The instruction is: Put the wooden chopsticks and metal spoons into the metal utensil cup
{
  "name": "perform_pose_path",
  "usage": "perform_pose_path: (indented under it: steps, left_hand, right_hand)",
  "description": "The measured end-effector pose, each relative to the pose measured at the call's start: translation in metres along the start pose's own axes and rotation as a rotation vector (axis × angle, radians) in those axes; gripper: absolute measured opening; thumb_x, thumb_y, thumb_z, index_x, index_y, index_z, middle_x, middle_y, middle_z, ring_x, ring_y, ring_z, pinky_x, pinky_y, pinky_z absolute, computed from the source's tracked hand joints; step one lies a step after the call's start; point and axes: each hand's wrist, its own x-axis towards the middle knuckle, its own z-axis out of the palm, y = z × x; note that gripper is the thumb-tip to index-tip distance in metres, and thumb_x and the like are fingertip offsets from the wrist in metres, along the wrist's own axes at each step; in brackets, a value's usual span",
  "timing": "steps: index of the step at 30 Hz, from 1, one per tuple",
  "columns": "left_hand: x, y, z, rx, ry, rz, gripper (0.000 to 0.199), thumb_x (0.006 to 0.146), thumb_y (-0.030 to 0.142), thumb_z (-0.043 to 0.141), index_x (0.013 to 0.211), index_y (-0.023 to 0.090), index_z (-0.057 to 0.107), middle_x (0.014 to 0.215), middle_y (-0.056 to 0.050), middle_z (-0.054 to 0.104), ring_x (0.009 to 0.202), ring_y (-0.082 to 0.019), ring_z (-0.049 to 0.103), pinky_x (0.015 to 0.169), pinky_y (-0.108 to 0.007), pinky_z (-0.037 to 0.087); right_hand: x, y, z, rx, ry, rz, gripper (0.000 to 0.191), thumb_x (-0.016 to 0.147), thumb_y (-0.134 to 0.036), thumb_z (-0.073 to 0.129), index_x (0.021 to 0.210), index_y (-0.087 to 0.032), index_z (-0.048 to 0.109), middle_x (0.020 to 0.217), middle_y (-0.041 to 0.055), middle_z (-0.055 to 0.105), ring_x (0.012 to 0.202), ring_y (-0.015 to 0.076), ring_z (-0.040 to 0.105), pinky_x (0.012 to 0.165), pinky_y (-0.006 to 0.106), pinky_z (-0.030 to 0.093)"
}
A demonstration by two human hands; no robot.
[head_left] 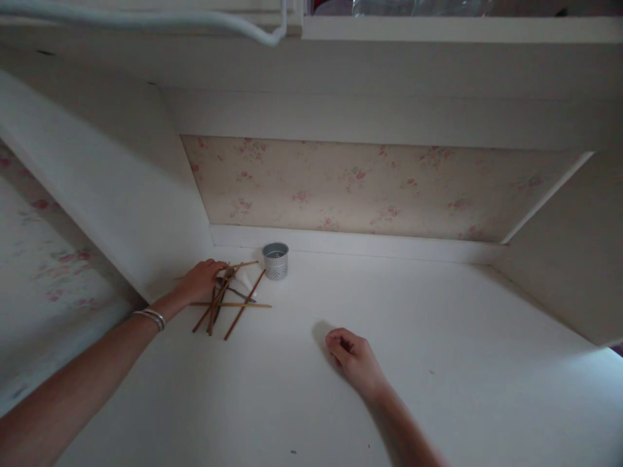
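crossing loosely, the sticks (221,303) lie tangled just beside the metal cup (276,267), seemingly because nothing binds them; the left hand (202,282) reaches over their far end, grip too hidden to tell, while the right hand (354,357) curls inward, nothing visible inside

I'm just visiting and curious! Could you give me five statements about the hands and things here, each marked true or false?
1. The left hand is at the thin, straight brown sticks. True.
2. The sticks lie parallel in a neat row. False: they cross in a loose heap.
3. The round, grey metal cup with small holes stands upright. True.
4. The right hand is curled, apart from the cup. True.
5. The left wrist is bare. False: silvery bangles ring it.
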Motion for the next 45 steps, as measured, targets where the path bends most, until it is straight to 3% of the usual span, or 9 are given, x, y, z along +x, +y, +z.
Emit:
perform_pose_path:
  steps: [9, 13, 17, 20, 23, 26, 32, 38, 45]
  left_hand:
    - [-0.006, 0.044, 0.004, 0.007, -0.030, 0.127, 0.039, 0.091, 0.024, 0.035, 0.113, 0.030, 0.066, 0.116, -0.004, 0.063, 0.109, -0.021, 0.056, 0.095, -0.033, 0.040]
    - [-0.007, 0.063, 0.013, -0.009, -0.027, 0.069, 0.038, 0.092, 0.027, 0.035, 0.114, 0.029, 0.066, 0.126, -0.006, 0.059, 0.113, -0.023, 0.055, 0.100, -0.041, 0.038]
    - [-0.011, 0.074, 0.020, 0.007, -0.010, -0.064, 0.041, 0.094, 0.039, 0.030, 0.121, 0.039, 0.061, 0.147, -0.004, 0.041, 0.137, -0.034, 0.031, 0.104, -0.068, 0.018]
    - [-0.011, 0.077, 0.022, -0.045, -0.076, -0.122, 0.049, 0.091, 0.058, 0.027, 0.131, 0.043, 0.052, 0.156, -0.004, 0.026, 0.143, -0.042, 0.010, 0.097, -0.077, 0.012]
    - [-0.009, 0.079, 0.023, -0.080, -0.153, -0.103, 0.065, 0.082, 0.072, 0.033, 0.137, 0.040, 0.045, 0.158, -0.006, 0.019, 0.143, -0.045, 0.004, 0.098, -0.074, 0.018]
    - [-0.006, 0.084, 0.025, -0.055, -0.172, -0.094, 0.074, 0.076, 0.076, 0.039, 0.136, 0.033, 0.048, 0.156, -0.011, 0.024, 0.142, -0.043, 0.010, 0.103, -0.064, 0.024]
    - [-0.013, 0.096, 0.027, -0.031, -0.132, -0.068, 0.062, 0.083, 0.067, 0.036, 0.130, 0.030, 0.054, 0.154, -0.010, 0.030, 0.141, -0.037, 0.023, 0.106, -0.054, 0.027]
    - [-0.048, 0.103, 0.021, -0.043, -0.123, -0.049, 0.058, 0.083, 0.064, 0.039, 0.127, 0.030, 0.056, 0.154, -0.008, 0.030, 0.140, -0.036, 0.026, 0.105, -0.054, 0.030]
    - [-0.101, 0.139, 0.015, -0.057, -0.082, -0.074, 0.052, 0.083, 0.061, 0.043, 0.126, 0.034, 0.057, 0.151, -0.004, 0.036, 0.139, -0.033, 0.030, 0.105, -0.053, 0.033]
  right_hand:
    - [-0.001, 0.000, 0.003, -0.028, 0.027, -0.030, 0.026, 0.083, -0.041, 0.055, 0.080, -0.017, 0.063, 0.056, -0.0041, 0.046, 0.051, 0.0099, 0.042, 0.048, 0.022, 0.030]
    - [-0.001, -0.001, 0.003, -0.059, 0.029, -0.049, 0.026, 0.085, -0.041, 0.054, 0.079, -0.018, 0.063, 0.057, -0.0037, 0.047, 0.052, 0.0100, 0.043, 0.049, 0.022, 0.031]
    - [-0.001, 0.001, 0.001, -0.066, 0.021, -0.062, 0.026, 0.085, -0.041, 0.054, 0.078, -0.018, 0.063, 0.058, -0.0036, 0.047, 0.053, 0.0099, 0.043, 0.050, 0.022, 0.031]
    - [-0.001, 0.002, 0.002, -0.052, 0.010, -0.068, 0.025, 0.085, -0.041, 0.054, 0.078, -0.018, 0.062, 0.059, -0.0038, 0.048, 0.053, 0.0100, 0.043, 0.050, 0.022, 0.031]
    - [0.000, 0.002, 0.003, -0.045, 0.007, -0.070, 0.025, 0.085, -0.041, 0.054, 0.078, -0.018, 0.063, 0.059, -0.0038, 0.048, 0.053, 0.0101, 0.043, 0.051, 0.022, 0.031]
    - [0.000, 0.003, 0.003, -0.063, 0.026, -0.088, 0.027, 0.084, -0.043, 0.055, 0.077, -0.018, 0.063, 0.058, -0.0038, 0.048, 0.053, 0.0100, 0.042, 0.051, 0.022, 0.032]
    - [-0.002, 0.001, 0.002, -0.101, 0.029, -0.096, 0.028, 0.085, -0.043, 0.054, 0.078, -0.018, 0.064, 0.058, -0.0033, 0.049, 0.053, 0.0104, 0.043, 0.051, 0.022, 0.032]
    - [-0.004, -0.003, 0.001, -0.131, 0.033, -0.111, 0.027, 0.085, -0.041, 0.053, 0.077, -0.018, 0.064, 0.059, -0.0029, 0.051, 0.054, 0.0108, 0.043, 0.053, 0.022, 0.034]
    - [-0.005, -0.001, 0.002, -0.126, 0.039, -0.124, 0.025, 0.084, -0.039, 0.053, 0.079, -0.018, 0.065, 0.059, -0.0030, 0.051, 0.054, 0.0107, 0.044, 0.053, 0.022, 0.033]
